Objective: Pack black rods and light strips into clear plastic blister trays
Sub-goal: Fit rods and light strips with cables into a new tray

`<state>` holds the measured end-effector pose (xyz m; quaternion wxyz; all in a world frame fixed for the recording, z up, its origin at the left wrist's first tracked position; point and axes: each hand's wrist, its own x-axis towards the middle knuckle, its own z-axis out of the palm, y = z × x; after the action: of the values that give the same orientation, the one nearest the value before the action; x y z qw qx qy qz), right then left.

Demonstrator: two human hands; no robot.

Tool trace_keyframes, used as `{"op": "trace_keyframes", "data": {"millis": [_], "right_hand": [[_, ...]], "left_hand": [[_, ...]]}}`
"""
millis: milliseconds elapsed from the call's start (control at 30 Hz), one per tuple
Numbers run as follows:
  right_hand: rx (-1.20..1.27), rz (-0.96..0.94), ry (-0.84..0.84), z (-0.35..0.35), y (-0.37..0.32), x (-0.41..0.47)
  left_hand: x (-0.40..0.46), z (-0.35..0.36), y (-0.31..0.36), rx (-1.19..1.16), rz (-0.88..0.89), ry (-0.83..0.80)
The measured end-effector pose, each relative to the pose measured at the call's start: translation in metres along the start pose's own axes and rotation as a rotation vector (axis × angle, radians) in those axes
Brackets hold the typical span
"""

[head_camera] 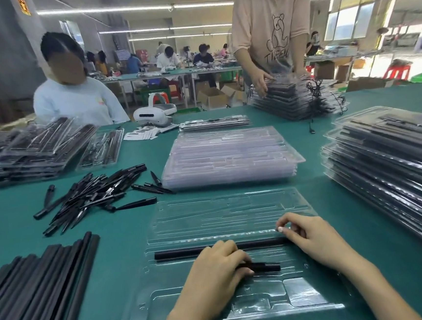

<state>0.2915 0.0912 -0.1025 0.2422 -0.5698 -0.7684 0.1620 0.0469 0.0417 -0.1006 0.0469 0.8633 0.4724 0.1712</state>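
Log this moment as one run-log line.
stage: filling clear tray | left hand: presses short black piece into slot | right hand: pinches end of long black rod | rod supply: left

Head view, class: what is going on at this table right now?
A person is packing a clear tray on a green table. One long black rod already lies in a channel; the right hand touches its right end. The left hand presses a shorter black piece into the next slot. Loose rods and spikes wait to the left, empty trays beyond, and filled trays are stacked to the right.
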Motion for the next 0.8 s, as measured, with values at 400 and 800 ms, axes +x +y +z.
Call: {"op": "trace_keyframes", "data": {"millis": [400, 800], "right_hand": [[-0.008, -0.007, 0.012, 0.001, 0.0, 0.001], [-0.004, 0.003, 0.018, 0.001, -0.001, -0.001]], "left_hand": [[0.0, 0.0, 0.01, -0.049, 0.102, 0.107], [0.001, -0.003, 0.016, -0.155, 0.083, 0.12]]}}
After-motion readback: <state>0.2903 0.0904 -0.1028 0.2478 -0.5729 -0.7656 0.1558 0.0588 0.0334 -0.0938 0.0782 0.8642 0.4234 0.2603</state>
